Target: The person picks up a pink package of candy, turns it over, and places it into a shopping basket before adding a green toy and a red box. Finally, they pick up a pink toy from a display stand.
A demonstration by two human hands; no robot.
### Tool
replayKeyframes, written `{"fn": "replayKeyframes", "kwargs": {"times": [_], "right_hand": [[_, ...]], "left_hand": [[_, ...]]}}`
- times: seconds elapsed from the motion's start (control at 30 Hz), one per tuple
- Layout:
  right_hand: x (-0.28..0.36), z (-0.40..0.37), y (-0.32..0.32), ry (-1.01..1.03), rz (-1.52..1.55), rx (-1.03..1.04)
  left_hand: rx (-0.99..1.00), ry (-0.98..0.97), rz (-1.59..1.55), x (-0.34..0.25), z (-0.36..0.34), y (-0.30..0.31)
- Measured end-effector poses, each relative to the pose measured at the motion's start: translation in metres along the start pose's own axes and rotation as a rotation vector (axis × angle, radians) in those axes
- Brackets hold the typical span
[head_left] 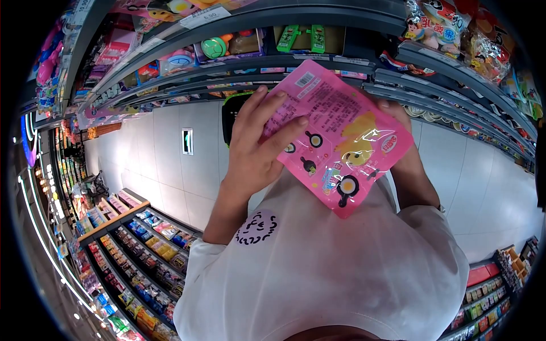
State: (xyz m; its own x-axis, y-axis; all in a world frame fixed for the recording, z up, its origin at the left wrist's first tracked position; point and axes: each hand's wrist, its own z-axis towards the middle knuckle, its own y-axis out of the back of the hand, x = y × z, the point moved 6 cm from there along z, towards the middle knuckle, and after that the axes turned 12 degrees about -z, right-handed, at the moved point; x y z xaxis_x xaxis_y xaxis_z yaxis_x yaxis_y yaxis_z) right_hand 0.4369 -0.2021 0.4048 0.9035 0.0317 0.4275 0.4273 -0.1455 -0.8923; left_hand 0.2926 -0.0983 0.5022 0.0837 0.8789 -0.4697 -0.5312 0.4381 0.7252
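Note:
A pink plastic bag (341, 136) with a barcode, printed text and pictures of eggs in small black pans is held up in front of the white shirt. My left hand (256, 133) grips its left side, with the fingers lying over the printed face. At the bag's upper right edge, my right hand (396, 116) holds it from behind; most of its fingers are hidden by the bag. The bag is tilted, its barcode end pointing up and to the left.
Store shelves (341, 67) with packaged goods run across the top, with two green packs (289, 38) in a box. A black-and-green basket (228, 113) is partly hidden behind my left hand. A lower snack rack (119, 219) stands at the left on the tiled floor (162, 170).

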Motion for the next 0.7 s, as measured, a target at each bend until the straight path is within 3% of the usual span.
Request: {"fn": "replayKeyframes", "kwargs": {"times": [0.7], "right_hand": [[-0.007, -0.002, 0.026, -0.013, 0.032, -0.115]], "left_hand": [[0.094, 0.077, -0.025, 0.01, 0.002, -0.018]]}}
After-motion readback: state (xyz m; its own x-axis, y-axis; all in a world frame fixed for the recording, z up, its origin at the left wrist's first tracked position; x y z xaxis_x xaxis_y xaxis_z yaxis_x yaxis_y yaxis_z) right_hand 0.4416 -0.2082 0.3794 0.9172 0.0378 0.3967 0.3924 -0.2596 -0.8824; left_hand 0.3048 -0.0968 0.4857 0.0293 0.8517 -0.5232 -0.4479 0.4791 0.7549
